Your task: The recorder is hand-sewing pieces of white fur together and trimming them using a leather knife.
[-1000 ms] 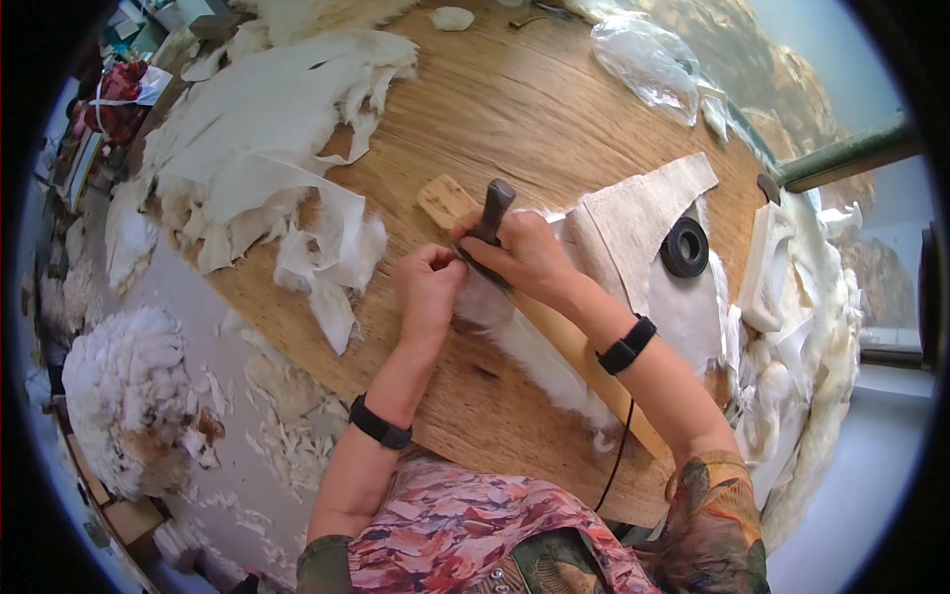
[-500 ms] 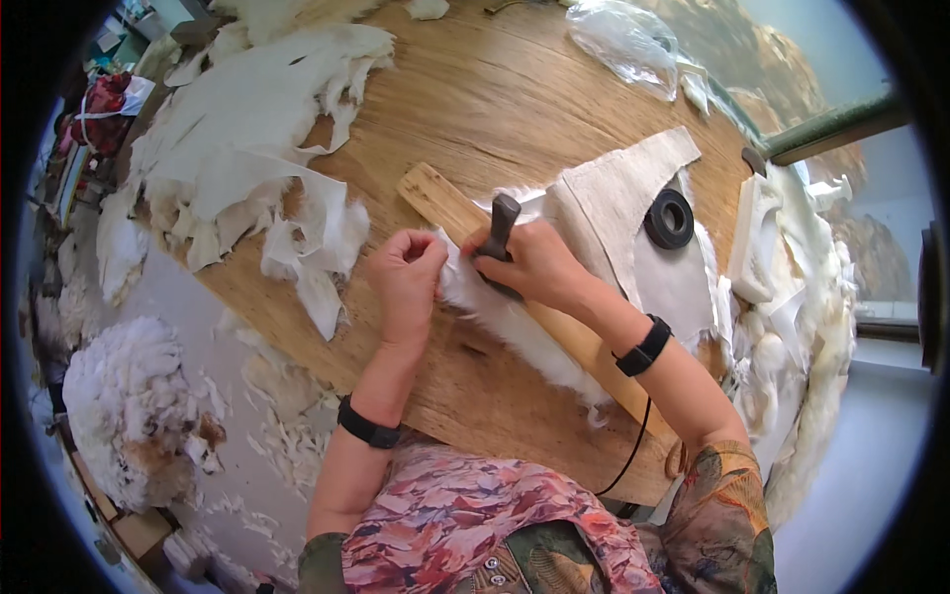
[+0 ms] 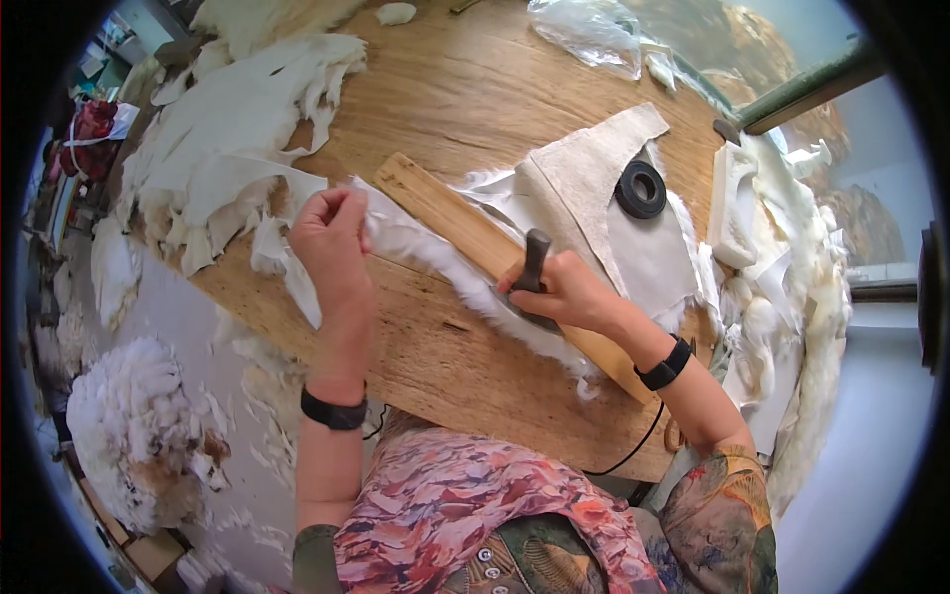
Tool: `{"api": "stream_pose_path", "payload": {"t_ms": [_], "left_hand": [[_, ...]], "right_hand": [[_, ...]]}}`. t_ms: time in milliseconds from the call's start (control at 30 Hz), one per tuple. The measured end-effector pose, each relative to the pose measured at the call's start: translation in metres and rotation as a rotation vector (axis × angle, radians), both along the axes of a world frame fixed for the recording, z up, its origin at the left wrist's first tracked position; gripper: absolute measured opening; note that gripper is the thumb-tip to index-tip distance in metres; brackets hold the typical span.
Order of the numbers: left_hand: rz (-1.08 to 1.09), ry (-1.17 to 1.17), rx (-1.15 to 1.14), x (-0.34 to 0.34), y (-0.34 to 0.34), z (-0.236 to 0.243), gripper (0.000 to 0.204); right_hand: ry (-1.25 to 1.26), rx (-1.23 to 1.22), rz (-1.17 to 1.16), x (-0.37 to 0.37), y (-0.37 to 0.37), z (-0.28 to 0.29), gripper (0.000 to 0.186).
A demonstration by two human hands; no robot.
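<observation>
Where the fur strip (image 3: 435, 255) lies: along the left edge of the wooden board (image 3: 445, 213), slanting the same way, its far end at the left hand (image 3: 334, 238) and its fluffy white side facing away from the board.
Left hand: left of the board's far end, thumb and fingertips pinched together on the tip of the strip.
Right hand (image 3: 576, 294): over the nearer half of the board, fingers clamped around the dark tool (image 3: 535, 259).
Dark tool: handle standing up above the board, lower part beside the strip and partly hidden by the hand; whether it touches the strip, I cannot tell.
Folded pale hide (image 3: 584, 178): just right of the board.
Black roll (image 3: 641, 190): lying flat on that hide, right of the board.
Large hide (image 3: 247, 109): left of the board and well apart from it, ragged at the edges.
Plastic bag (image 3: 589, 35): beyond the board, clear and crumpled.
Table (image 3: 426, 327): under the board, brown wood.
Wool heap (image 3: 134, 426): far left of the board, past the table's edge.
</observation>
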State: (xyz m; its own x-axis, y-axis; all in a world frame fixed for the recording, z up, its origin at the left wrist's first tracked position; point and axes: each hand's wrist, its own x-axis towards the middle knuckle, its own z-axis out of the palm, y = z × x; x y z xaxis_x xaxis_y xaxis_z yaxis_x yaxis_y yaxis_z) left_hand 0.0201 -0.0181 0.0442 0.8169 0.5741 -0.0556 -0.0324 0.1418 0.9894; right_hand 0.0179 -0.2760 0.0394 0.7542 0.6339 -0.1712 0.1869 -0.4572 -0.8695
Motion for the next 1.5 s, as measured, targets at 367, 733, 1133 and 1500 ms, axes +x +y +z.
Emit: {"api": "stream_pose_path", "payload": {"t_ms": [367,733,1133,1500], "left_hand": [[-0.183,-0.077,-0.144,-0.079,0.064,-0.002,0.008],[-0.508,0.712,0.35,-0.206,0.166,-0.053,0.009],[0.237,0.194,1.377,-0.055,0.194,-0.024,0.037],[-0.065,-0.056,1.431,0.036,0.246,0.023,0.018]], "right_hand": [[-0.319,-0.498,-0.427,0.016,-0.076,0.071,0.036],[-0.506,-0.749,-0.449,-0.02,-0.157,-0.005,0.029],[-0.402,-0.263,-0.508,-0.065,-0.034,0.047,0.035],[0.058,-0.007,-0.235,-0.097,0.102,0.06,0.036]]}}
